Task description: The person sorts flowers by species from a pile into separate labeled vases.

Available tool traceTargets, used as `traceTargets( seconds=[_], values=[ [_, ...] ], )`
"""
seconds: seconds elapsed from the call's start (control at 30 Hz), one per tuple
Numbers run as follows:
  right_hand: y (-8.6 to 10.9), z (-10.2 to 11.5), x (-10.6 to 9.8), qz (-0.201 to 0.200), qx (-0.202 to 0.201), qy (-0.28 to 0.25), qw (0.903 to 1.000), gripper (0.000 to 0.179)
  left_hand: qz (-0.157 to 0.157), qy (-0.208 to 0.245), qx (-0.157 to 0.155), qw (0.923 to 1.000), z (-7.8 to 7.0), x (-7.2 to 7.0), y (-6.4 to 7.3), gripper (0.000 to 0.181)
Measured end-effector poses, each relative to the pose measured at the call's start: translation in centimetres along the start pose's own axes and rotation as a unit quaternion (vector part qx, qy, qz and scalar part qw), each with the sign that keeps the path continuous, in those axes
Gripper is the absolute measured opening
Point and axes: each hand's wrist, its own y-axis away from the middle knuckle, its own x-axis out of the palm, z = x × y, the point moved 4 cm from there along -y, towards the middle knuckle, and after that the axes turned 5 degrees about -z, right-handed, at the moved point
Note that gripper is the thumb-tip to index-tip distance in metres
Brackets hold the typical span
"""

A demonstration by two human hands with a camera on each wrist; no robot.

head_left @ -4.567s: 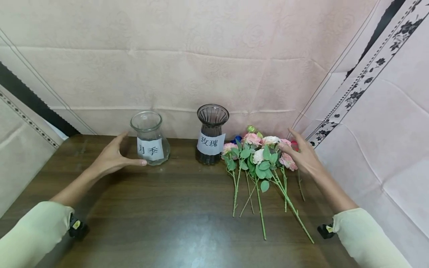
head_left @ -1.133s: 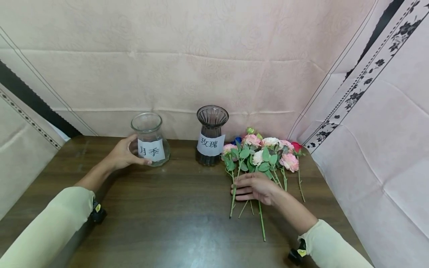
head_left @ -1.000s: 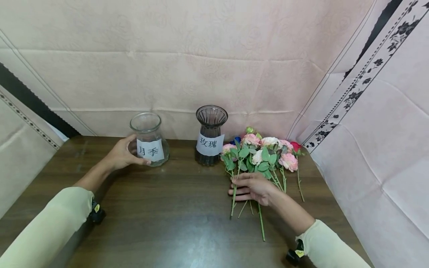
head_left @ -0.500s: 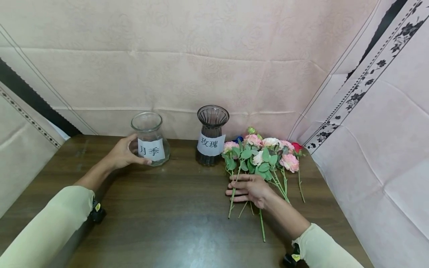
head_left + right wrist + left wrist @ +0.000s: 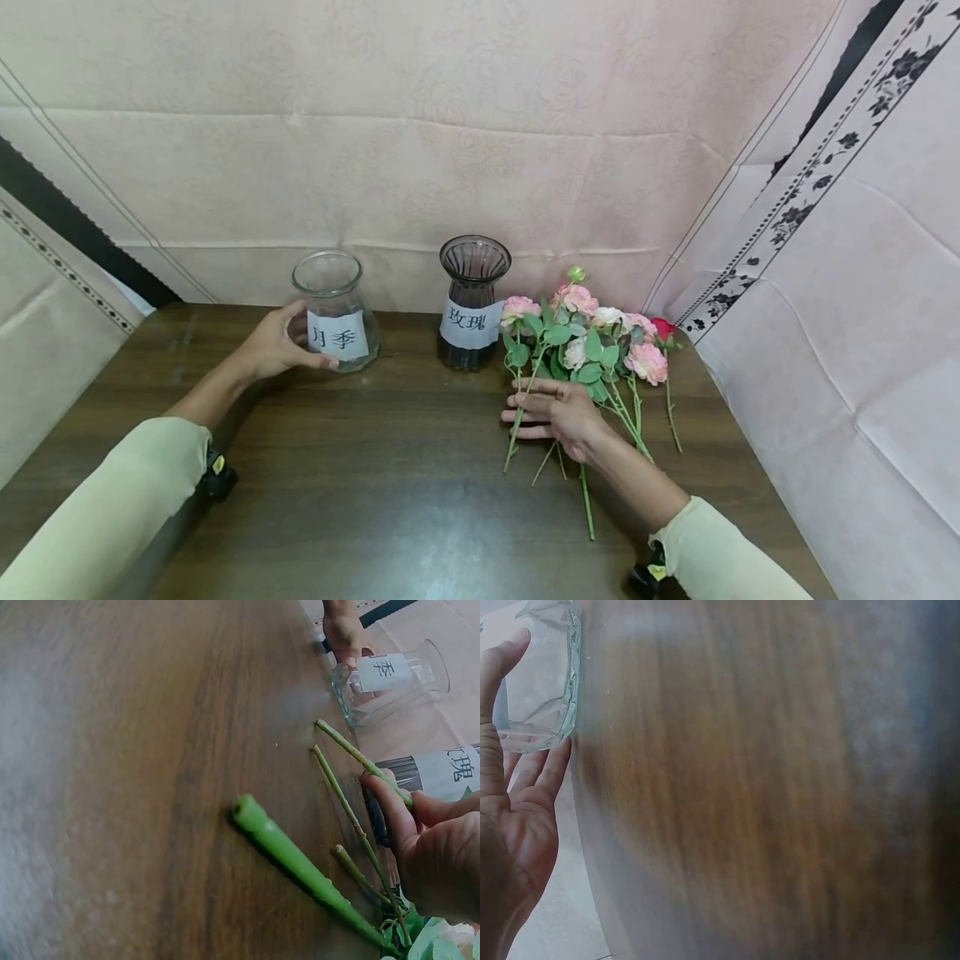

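Observation:
My left hand (image 5: 272,346) holds the side of a clear glass vase (image 5: 330,295) with a white label. In the left wrist view, the thumb lies along the glass base (image 5: 551,682), with fingers behind it. At the pile of artificial flowers, my right hand (image 5: 567,418) pinches a green stem (image 5: 512,443) between thumb and index finger, its other fingers extended. This stem (image 5: 358,755) shows bare below the grip in the right wrist view. It leads up to pink blooms (image 5: 576,298) with green leaves. A dark ribbed glass vase (image 5: 474,287), also labelled, stands between the hands.
Further flowers lie to the right: a white bloom (image 5: 576,353), a pink bloom (image 5: 647,363) and a red one (image 5: 663,328). Their loose stems (image 5: 587,504) point toward the front of the wooden table (image 5: 360,500). A pale cloth (image 5: 375,150) hangs behind.
My left hand has closed in on the clear vase. My right hand has moved from the pile's right side to a left stem. Its pink blooms and green bud have just risen slightly.

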Motion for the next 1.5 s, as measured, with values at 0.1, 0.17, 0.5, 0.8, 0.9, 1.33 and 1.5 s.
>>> traceTargets(
  seconds=[0.1, 0.17, 0.5, 0.8, 0.9, 1.33, 1.5],
  values=[
    [0.0, 0.0, 0.0, -0.003, -0.005, -0.004, 1.0, 0.048, 0.0, -0.002, -0.002, 1.0, 0.1, 0.0, 0.0, 0.119],
    [0.0, 0.0, 0.0, -0.005, -0.009, -0.006, 0.9999, 0.045, -0.002, -0.005, -0.002, 1.0, 0.1, 0.0, 0.0, 0.118],
    [0.1, -0.4, 0.2, 0.01, -0.008, -0.003, 0.9999, 0.04, -0.003, -0.002, -0.002, 1.0, 0.2, 0.0, 0.0, 0.117],
    [0.3, -0.3, 0.6, 0.07, 0.023, -0.032, 0.9968, 0.062, -0.002, -0.002, -0.002, 1.0, 0.4, 0.0, 0.0, 0.119],
    [0.4, -0.3, 0.6, 0.079, 0.032, -0.035, 0.9957, 0.072, -0.003, -0.005, 0.001, 1.0, 0.4, 0.0, 0.0, 0.119],
    [0.8, -0.6, 1.1, 0.082, 0.023, -0.048, 0.9952, 0.054, 0.0, 0.019, 0.0, 0.9998, 0.3, 0.2, 0.0, 0.116],
    [0.6, 0.0, 1.4, 0.052, -0.004, -0.038, 0.9979, 0.056, 0.0, 0.016, 0.002, 0.9999, 0.4, 0.1, 0.0, 0.115]
  ],
)
